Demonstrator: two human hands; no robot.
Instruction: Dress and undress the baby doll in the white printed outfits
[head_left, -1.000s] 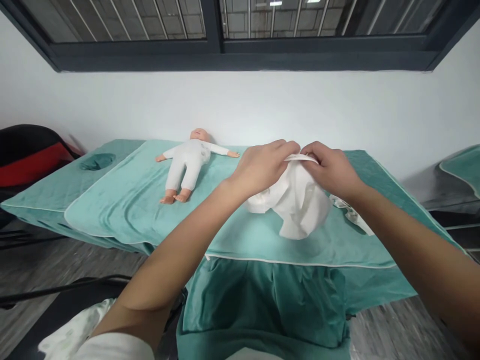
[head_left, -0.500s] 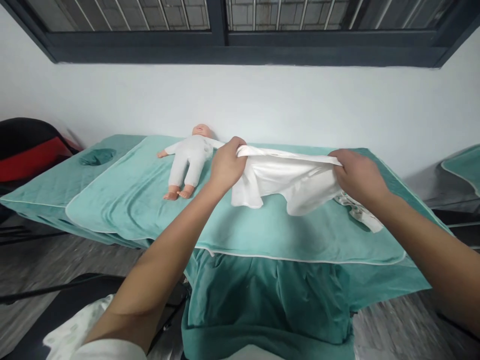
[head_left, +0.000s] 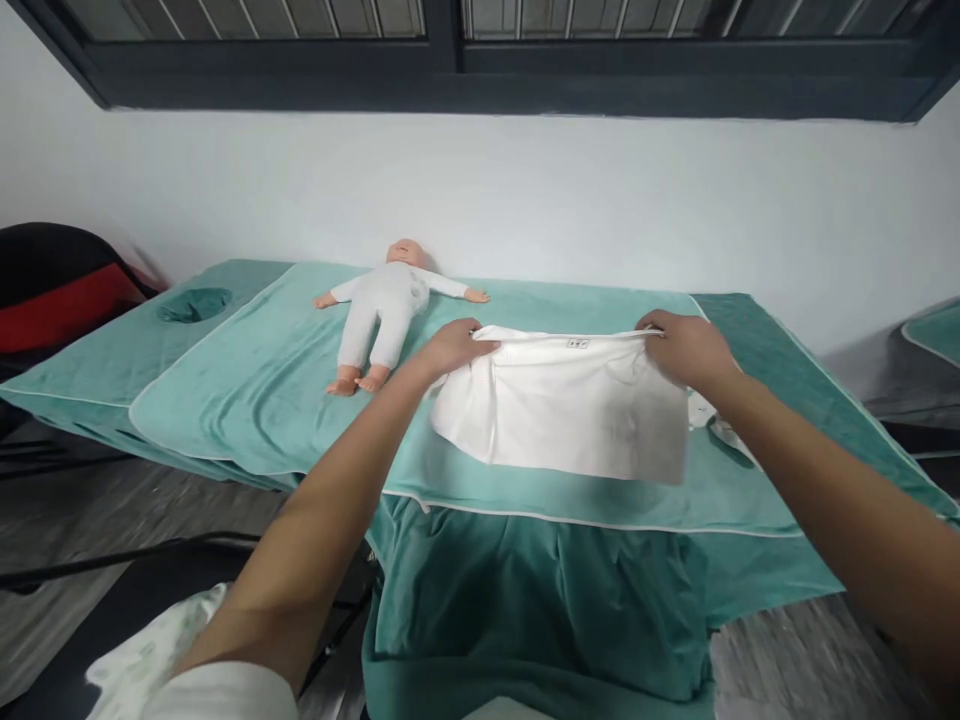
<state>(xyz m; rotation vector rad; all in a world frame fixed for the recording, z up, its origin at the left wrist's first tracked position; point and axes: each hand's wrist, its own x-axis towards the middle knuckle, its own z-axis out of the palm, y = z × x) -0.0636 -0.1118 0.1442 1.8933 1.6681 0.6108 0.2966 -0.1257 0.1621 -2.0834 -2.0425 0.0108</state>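
A white garment [head_left: 562, 405] is stretched flat over the teal towel [head_left: 300, 400] on the padded table. My left hand [head_left: 454, 347] pinches its far left corner, fingers closed on the cloth. My right hand [head_left: 686, 347] grips the far right corner the same way. A small label shows at the middle of the far edge. A baby doll [head_left: 382, 310] in a white suit lies on its back to the left of the garment, head toward the wall.
Another patterned white cloth [head_left: 720, 425] peeks out by my right wrist. The table's face hole [head_left: 195, 303] is at the far left. A black and red object [head_left: 52, 290] sits left of the table. A white wall runs behind.
My hands moved apart, spreading the bunched garment wide, then lowered it so it lies flat on the towel.
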